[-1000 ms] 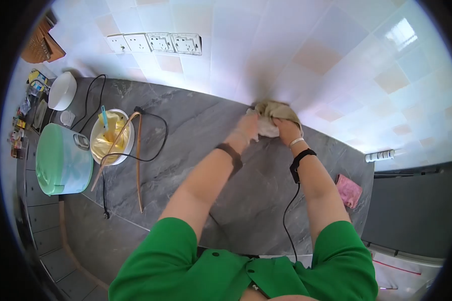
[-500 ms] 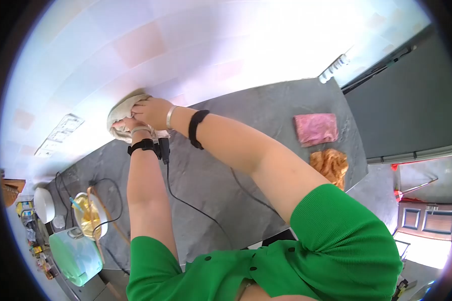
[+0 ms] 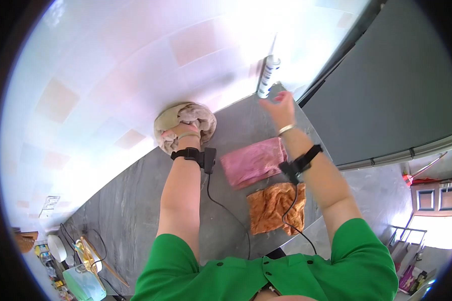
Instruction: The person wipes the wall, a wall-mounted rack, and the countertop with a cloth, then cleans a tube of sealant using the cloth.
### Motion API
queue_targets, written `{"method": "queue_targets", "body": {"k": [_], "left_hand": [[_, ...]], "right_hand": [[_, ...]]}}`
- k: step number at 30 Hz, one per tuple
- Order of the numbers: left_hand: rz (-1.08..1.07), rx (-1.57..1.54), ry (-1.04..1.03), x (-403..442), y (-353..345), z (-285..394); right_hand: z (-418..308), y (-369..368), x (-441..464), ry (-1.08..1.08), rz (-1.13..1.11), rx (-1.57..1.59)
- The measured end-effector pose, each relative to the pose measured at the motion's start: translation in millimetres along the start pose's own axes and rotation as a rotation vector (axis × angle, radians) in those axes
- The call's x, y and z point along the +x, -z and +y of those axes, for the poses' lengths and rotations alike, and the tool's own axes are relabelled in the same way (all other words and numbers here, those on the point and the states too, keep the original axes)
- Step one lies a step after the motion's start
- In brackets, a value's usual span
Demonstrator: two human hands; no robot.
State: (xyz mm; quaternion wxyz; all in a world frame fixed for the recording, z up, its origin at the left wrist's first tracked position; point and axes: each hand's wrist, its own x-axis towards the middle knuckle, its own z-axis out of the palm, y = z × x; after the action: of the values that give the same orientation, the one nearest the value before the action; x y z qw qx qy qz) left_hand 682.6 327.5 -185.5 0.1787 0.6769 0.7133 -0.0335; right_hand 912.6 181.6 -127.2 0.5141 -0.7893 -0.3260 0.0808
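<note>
Under your left hand (image 3: pixel 182 132), the beige cloth (image 3: pixel 201 116) is bunched into a thick, rounded heap of soft folds with a smoother tan part along its upper left, lying left of the frame's centre against the tiled wall (image 3: pixel 197 42) at the tabletop (image 3: pixel 135 193)'s edge. Just beside your right hand (image 3: pixel 280 109), the white tube (image 3: pixel 268 78), a slim cylinder with dark markings, has its narrow nozzle pointing toward the top of the frame, by the tabletop's upper corner.
</note>
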Motion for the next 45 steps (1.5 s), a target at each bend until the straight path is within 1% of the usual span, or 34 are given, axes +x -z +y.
{"method": "queue_targets", "body": {"k": [1, 2, 4, 6, 7, 8, 9, 12, 14, 15, 17, 18, 19, 20, 22, 24, 25, 26, 28, 29, 30, 32, 33, 34, 35, 36, 37, 38, 39, 41, 42, 44, 45], "left_hand": [[-0.019, 0.167, -0.042, -9, 5, 19], [-0.028, 0.234, -0.071, -12, 5, 36], [-0.033, 0.1, -0.098, -3, 0, 55], [0.037, -1.02, -0.158, 64, -61, 39], [-0.113, -1.741, -0.105, 35, -28, 50], [-0.298, -2.457, -0.035, 11, 0, 56], [-0.274, -2.397, -0.168, 3, 16, 55], [-0.279, -2.402, -0.34, -29, 96, 49], [-0.083, -2.173, -0.585, -60, 163, 54], [0.028, -2.049, -0.697, -75, 194, 60], [0.406, -1.862, -0.766, -102, 243, 81], [0.586, -1.765, -0.782, -108, 261, 87], [0.958, -1.11, -0.458, -101, 271, 82], [0.994, -0.958, -0.414, -105, 285, 87], [1.053, -0.67, -0.313, -116, 313, 98], [1.068, -0.361, -0.318, -119, 341, 82], [1.056, -0.21, -0.32, -120, 352, 80], [1.1, -0.126, -0.376, -123, 368, 74], [1.168, 0.043, -0.49, -121, 409, 64], [1.217, -0.024, -0.496, -124, 431, 67], [1.257, -0.096, -0.502, -128, 451, 72], [1.365, -0.18, -0.492, -125, 467, 95], [1.438, -0.183, -0.47, -120, 466, 111], [1.508, -0.176, -0.445, -115, 459, 127], [1.448, -0.097, -0.56, -132, 444, 145], [1.186, 0.12, -0.641, -150, 438, 169], [0.913, 0.324, -0.702, -163, 430, 194], [1.06, 0.499, -0.967, -149, 408, 213], [1.255, 0.571, -1.291, -108, 390, 236], [1.265, 0.278, -1.405, -99, 385, 246], [1.072, -0.047, -1.168, -102, 381, 247], [0.837, 0.066, -1.048, -93, 404, 241], [0.782, 0.496, -1.164, -75, 432, 238]], "right_hand": [[19, 9, 27, -0.053, 0.112, 0.007], [35, 3, 55, -0.001, 0.14, 0.006], [58, -14, 104, 0.104, 0.192, 0.014], [44, -20, 120, -0.009, -0.072, -0.031], [35, -22, 130, -0.054, -0.201, -0.052], [36, -25, 130, -0.041, -0.188, -0.006], [37, -26, 131, -0.026, -0.177, 0.016], [61, -24, 120, 0.007, -0.177, 0.168], [74, -6, 99, 0.03, -0.151, 0.1], [63, 17, 84, 0.139, -0.192, 0.153], [68, 44, 52, 0.178, -0.206, 0.261], [79, 51, 40, 0.126, -0.221, 0.257], [91, 57, 27, 0.073, -0.236, 0.252], [82, 73, 12, 0.107, -0.203, 0.155], [95, 84, -5, 0.176, -0.199, 0.091], [100, 93, -19, 0.211, -0.165, 0.186], [99, 98, -24, 0.222, -0.135, 0.161], [102, 104, -34, 0.218, -0.112, 0.128], [128, 105, -46, 0.226, -0.161, 0.037], [133, 108, -42, 0.231, -0.17, -0.012], [124, 113, -43, 0.255, -0.168, 0.029], [108, 117, -55, 0.294, -0.182, 0.109], [117, 110, -54, 0.293, -0.157, 0.14], [125, 104, -50, 0.312, -0.142, 0.102], [131, 99, -48, 0.33, -0.128, 0.066], [133, 95, -43, 0.356, -0.113, 0.03], [128, 94, -41, 0.334, -0.126, 0.029], [118, 97, -37, 0.315, -0.143, 0.024], [106, 96, -31, 0.298, -0.157, 0.023], [103, 96, -19, 0.221, -0.136, 0.035], [102, 95, -15, 0.178, -0.13, 0.042], [101, 95, -6, 0.215, -0.187, 0.026], [103, 93, -6, 0.219, -0.206, 0.029]]}}
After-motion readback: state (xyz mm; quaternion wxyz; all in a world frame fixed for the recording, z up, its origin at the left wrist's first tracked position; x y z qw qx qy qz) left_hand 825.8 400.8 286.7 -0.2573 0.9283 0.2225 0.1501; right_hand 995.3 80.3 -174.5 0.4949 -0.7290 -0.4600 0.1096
